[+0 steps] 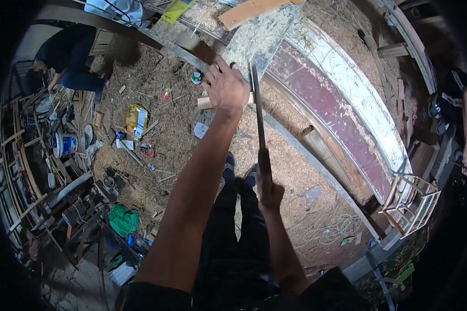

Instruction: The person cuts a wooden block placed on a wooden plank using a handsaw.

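Nearest cam: wearer's dark sleeves, cut off by bottom edge. R hand clamped round handle end of long tool (landmark), fingers mostly hidden. Tool seen approx. edge-on, type unclear; runs up from R hand, far tip at near end of dusty board. Contact w/ board: can't tell. L hand just L of tool's far part, back up, fingers bent; undersides hidden, so gripping or only pressing: can't tell. Pale wood strip L of tool, partly covered by L wrist. Reddish panel R of tool, shavings hiding parts. Yellow packet and bucket well L of tool; bucket label illegible. Far L of tool, bent-over person, hands hard to make out. Far R, second person, mostly lost in dark lens rim.
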Demonstrator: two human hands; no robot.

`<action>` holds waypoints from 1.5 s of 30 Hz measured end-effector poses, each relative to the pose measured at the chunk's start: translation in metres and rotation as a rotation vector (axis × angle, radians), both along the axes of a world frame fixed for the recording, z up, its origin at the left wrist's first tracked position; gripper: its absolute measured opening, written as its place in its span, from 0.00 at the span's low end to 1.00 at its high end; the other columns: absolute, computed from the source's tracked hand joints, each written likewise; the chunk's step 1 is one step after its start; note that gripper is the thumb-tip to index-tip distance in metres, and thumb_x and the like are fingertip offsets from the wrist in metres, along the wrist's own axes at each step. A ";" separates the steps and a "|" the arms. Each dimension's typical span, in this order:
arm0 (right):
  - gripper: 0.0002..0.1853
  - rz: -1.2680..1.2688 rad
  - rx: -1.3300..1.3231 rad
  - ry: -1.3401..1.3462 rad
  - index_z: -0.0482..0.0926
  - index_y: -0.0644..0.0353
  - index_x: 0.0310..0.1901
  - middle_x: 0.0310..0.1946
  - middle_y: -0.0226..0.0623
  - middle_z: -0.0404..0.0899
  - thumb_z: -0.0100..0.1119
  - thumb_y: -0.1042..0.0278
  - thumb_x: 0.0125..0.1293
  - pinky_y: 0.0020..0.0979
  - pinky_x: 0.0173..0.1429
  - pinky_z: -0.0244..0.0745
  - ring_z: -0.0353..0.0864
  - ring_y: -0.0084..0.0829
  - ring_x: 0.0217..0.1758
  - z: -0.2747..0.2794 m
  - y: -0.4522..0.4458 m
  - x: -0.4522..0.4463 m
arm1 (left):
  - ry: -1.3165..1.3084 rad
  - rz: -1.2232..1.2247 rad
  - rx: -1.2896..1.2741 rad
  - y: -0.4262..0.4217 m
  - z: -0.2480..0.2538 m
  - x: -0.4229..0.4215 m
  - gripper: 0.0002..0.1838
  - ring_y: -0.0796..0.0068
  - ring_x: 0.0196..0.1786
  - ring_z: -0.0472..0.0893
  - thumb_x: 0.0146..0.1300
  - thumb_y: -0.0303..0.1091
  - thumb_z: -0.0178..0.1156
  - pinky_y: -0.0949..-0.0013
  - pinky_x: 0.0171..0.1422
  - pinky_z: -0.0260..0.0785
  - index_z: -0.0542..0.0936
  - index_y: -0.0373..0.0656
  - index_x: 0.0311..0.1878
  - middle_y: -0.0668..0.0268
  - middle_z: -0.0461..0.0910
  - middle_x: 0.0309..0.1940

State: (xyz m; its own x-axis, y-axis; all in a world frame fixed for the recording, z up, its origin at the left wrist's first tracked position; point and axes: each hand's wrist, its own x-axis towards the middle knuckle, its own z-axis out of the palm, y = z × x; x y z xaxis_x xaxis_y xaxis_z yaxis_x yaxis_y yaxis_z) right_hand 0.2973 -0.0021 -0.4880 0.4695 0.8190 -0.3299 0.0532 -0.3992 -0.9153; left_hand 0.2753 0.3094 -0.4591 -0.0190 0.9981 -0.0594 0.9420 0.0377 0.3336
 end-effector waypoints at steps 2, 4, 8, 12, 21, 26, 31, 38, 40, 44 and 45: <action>0.21 -0.037 -0.021 0.129 0.83 0.70 0.42 0.14 0.33 0.71 0.50 0.57 0.77 0.34 0.22 0.60 0.70 0.25 0.16 0.021 -0.013 0.000 | -0.017 0.010 0.015 0.007 0.000 0.001 0.30 0.42 0.68 0.66 0.75 0.42 0.44 0.41 0.71 0.54 0.58 0.31 0.73 0.38 0.67 0.64; 0.23 -0.040 0.030 -0.008 0.82 0.68 0.31 0.14 0.25 0.67 0.51 0.55 0.77 0.31 0.22 0.58 0.66 0.17 0.17 0.013 0.021 0.004 | -0.032 -0.001 -0.019 -0.001 0.003 0.000 0.31 0.41 0.68 0.66 0.74 0.42 0.44 0.41 0.70 0.54 0.57 0.32 0.73 0.38 0.67 0.64; 0.28 -0.093 -0.037 0.198 0.73 0.61 0.20 0.13 0.29 0.66 0.50 0.53 0.77 0.30 0.22 0.55 0.65 0.16 0.18 0.011 0.088 0.019 | -0.025 0.004 -0.003 -0.003 0.001 -0.003 0.30 0.41 0.69 0.66 0.74 0.41 0.44 0.40 0.71 0.53 0.58 0.33 0.73 0.38 0.67 0.65; 0.31 -0.110 0.035 0.096 0.74 0.61 0.19 0.12 0.27 0.67 0.48 0.46 0.77 0.28 0.22 0.54 0.65 0.15 0.18 0.038 0.007 -0.005 | -0.032 0.018 -0.020 0.001 0.007 0.003 0.29 0.41 0.69 0.65 0.75 0.41 0.43 0.40 0.71 0.53 0.59 0.33 0.72 0.38 0.67 0.65; 0.28 -0.087 -0.091 0.425 0.73 0.60 0.21 0.14 0.27 0.69 0.56 0.45 0.73 0.32 0.23 0.58 0.67 0.18 0.19 0.031 -0.014 0.027 | 0.007 0.004 -0.010 0.001 -0.004 -0.001 0.29 0.40 0.70 0.66 0.75 0.43 0.42 0.40 0.71 0.54 0.60 0.33 0.71 0.37 0.66 0.65; 0.25 -0.063 0.151 0.071 0.78 0.62 0.29 0.19 0.29 0.73 0.61 0.44 0.69 0.29 0.28 0.68 0.73 0.22 0.23 0.083 -0.008 0.040 | 0.002 0.001 0.040 0.004 -0.005 0.000 0.29 0.41 0.68 0.68 0.75 0.45 0.43 0.40 0.69 0.57 0.61 0.33 0.71 0.38 0.68 0.65; 0.17 -0.350 0.470 0.045 0.76 0.68 0.28 0.20 0.32 0.75 0.57 0.61 0.68 0.25 0.27 0.67 0.73 0.23 0.22 0.109 -0.008 0.047 | -0.011 -0.024 0.040 0.003 -0.001 0.000 0.29 0.43 0.68 0.69 0.74 0.45 0.45 0.40 0.69 0.56 0.62 0.33 0.70 0.40 0.70 0.63; 0.12 -0.305 0.138 0.052 0.77 0.64 0.25 0.17 0.22 0.71 0.63 0.72 0.68 0.23 0.25 0.62 0.67 0.13 0.21 0.086 0.020 0.026 | 0.054 -0.102 0.234 -0.002 -0.021 0.001 0.31 0.39 0.75 0.58 0.73 0.43 0.46 0.36 0.74 0.49 0.59 0.33 0.73 0.37 0.59 0.71; 0.11 -0.254 0.084 0.116 0.78 0.64 0.26 0.17 0.22 0.71 0.62 0.72 0.68 0.24 0.26 0.64 0.68 0.13 0.22 0.075 0.016 0.015 | 0.049 -0.151 0.223 -0.008 -0.020 -0.003 0.31 0.36 0.76 0.55 0.74 0.42 0.46 0.34 0.75 0.46 0.57 0.35 0.74 0.36 0.56 0.73; 0.14 -0.258 0.127 0.155 0.74 0.62 0.23 0.16 0.22 0.68 0.62 0.71 0.68 0.25 0.26 0.64 0.67 0.13 0.22 0.066 0.028 -0.003 | 0.043 -0.221 0.217 -0.007 -0.019 -0.006 0.32 0.40 0.75 0.58 0.71 0.40 0.48 0.37 0.75 0.49 0.57 0.34 0.73 0.37 0.59 0.71; 0.14 -0.255 0.140 0.164 0.74 0.62 0.23 0.16 0.22 0.68 0.62 0.71 0.68 0.25 0.26 0.64 0.67 0.13 0.21 0.058 0.027 -0.009 | 0.035 -0.217 0.210 -0.007 -0.019 -0.006 0.32 0.41 0.74 0.59 0.71 0.40 0.48 0.37 0.74 0.50 0.57 0.34 0.73 0.38 0.59 0.71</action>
State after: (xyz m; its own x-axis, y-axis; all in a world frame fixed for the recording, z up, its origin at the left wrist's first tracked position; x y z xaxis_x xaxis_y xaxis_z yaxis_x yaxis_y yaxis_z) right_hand 0.2886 0.0247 -0.4298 0.6156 0.7243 -0.3107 -0.1847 -0.2506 -0.9503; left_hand 0.2696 0.3027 -0.4783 0.1975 0.9694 0.1456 0.9316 -0.2318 0.2799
